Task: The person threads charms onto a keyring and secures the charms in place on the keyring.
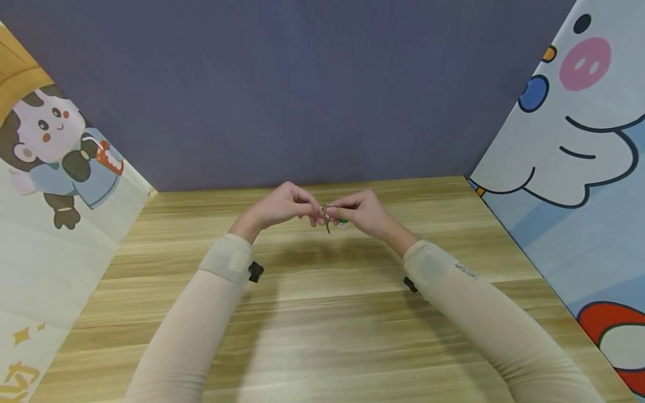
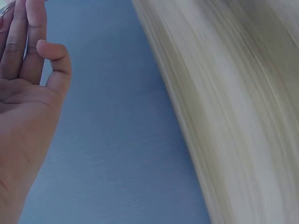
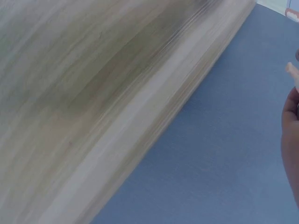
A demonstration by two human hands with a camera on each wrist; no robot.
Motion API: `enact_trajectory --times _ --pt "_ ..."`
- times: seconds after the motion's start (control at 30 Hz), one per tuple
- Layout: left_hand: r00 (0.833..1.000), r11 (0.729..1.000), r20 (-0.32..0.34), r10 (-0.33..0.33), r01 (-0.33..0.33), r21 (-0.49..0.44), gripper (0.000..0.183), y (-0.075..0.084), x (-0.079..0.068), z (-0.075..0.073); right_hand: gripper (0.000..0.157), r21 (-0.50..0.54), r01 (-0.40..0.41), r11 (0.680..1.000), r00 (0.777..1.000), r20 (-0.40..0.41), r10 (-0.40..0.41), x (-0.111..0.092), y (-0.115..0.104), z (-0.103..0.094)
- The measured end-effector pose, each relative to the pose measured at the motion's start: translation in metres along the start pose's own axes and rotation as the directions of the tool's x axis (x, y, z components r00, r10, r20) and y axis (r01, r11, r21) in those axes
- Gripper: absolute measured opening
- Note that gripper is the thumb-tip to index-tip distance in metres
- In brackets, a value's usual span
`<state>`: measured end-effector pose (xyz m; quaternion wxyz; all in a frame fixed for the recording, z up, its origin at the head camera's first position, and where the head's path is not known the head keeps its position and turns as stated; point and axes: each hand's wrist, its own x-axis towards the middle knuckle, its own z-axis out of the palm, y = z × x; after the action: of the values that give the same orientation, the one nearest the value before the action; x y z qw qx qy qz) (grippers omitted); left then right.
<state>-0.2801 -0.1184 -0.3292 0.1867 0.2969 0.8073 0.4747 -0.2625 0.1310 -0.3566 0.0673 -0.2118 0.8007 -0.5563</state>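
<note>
Both hands meet over the far part of the table, fingertips close together around a small key ring. From it hangs a narrow, brass-coloured key [image 1: 327, 225], and a small green-and-white piece [image 1: 343, 223] shows just below the right fingers. The left hand [image 1: 287, 206] pinches the ring side from the left; in the left wrist view a thin metal loop [image 2: 6, 9] shows by its fingertips, and the little finger is bent apart. From the right, the right hand [image 1: 364, 212] pinches the same cluster between thumb and fingers. Fingers hide most of it, and the right wrist view catches only that hand's edge [image 3: 290, 140].
A wood-grain table [image 1: 322, 336] lies beneath both forearms. Behind it rises a dark blue-grey wall [image 1: 312, 89]. Cartoon-printed panels stand at the left [image 1: 75, 235] and right [image 1: 564, 235] sides. Each sleeve carries a strapped band with a small black device [image 1: 256, 272].
</note>
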Motion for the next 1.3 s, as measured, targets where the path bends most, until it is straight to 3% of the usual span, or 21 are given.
enact_trajectory --times 0.13,0.27,0.47,0.63,1.03,1.3 --pt "1.0 0.998 0.024 0.005 -0.006 0.057 0.021 0.004 -0.001 0.0 0.018 -0.084 0.085 0.993 0.996 -0.007 -0.086 -0.003 -0.001 0.001" --pt "0.999 0.987 -0.02 0.04 -0.036 0.155 0.018 0.007 -0.002 0.002 0.017 -0.123 0.153 0.981 0.988 -0.014 -0.156 -0.004 0.0 0.0" --pt "0.975 0.922 -0.096 0.199 -0.153 0.356 0.017 0.009 -0.005 0.008 0.017 -0.127 0.073 0.989 0.997 -0.028 -0.077 -0.006 0.001 -0.003" --pt "0.948 0.88 -0.113 0.297 -0.226 0.417 0.019 0.008 -0.006 0.012 0.017 -0.16 0.047 0.986 0.999 -0.011 -0.049 -0.007 0.001 -0.004" --pt "0.95 0.884 -0.144 0.278 -0.194 0.426 0.019 0.007 -0.006 0.015 0.016 -0.212 0.066 0.975 0.998 -0.002 -0.068 -0.007 -0.001 -0.004" --pt "0.965 0.85 -0.035 0.26 -0.212 0.482 0.021 0.011 -0.005 0.015 0.01 -0.315 0.188 0.93 0.982 0.056 -0.18 -0.008 -0.002 -0.005"
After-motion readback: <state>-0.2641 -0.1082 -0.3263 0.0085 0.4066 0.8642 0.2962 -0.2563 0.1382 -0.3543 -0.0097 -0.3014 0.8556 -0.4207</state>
